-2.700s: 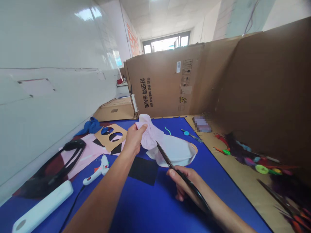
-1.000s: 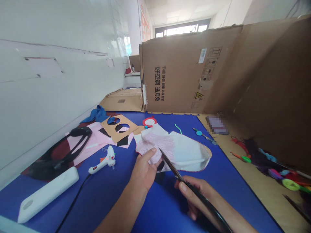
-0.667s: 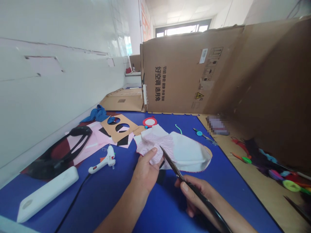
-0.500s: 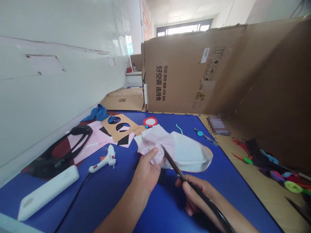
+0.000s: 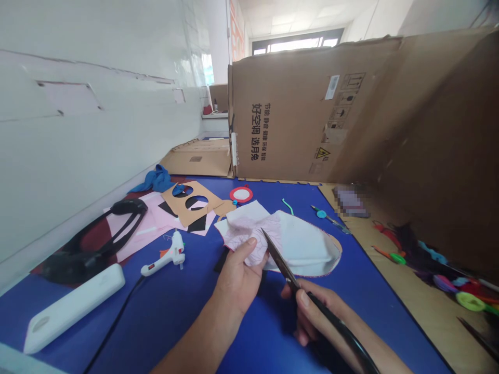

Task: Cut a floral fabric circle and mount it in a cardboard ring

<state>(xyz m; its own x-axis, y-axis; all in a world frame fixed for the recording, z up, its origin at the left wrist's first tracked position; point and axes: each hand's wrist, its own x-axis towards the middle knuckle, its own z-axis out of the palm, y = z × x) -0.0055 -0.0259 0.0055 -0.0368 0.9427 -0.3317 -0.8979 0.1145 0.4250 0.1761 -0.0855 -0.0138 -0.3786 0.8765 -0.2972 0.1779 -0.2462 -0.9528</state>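
My left hand (image 5: pixel 242 278) pinches a bunched part of a white and pale-pink fabric piece (image 5: pixel 306 241), its thumb lying on top. The rest of the fabric spreads to the right, with a stitched, rounded edge. In my right hand (image 5: pixel 322 311) is a pair of black-handled scissors (image 5: pixel 284 267). The blades look closed, and their tip lies against the pinched fabric just right of my left thumb. Some dark material shows beneath the fabric near my left hand; its kind is unclear.
On the blue tabletop (image 5: pixel 171 322) left of me are a white glue gun (image 5: pixel 167 257), a long white device (image 5: pixel 76 306) and tan felt with cut-out holes (image 5: pixel 191 202). A red-rimmed disc (image 5: pixel 240 194) lies behind the fabric. A large cardboard box (image 5: pixel 288 119) walls off the back and right.
Both hands, the fabric and the scissors keep nearly the same pose. The whole view has shifted slightly, and the scissors' tip sits marginally further right.
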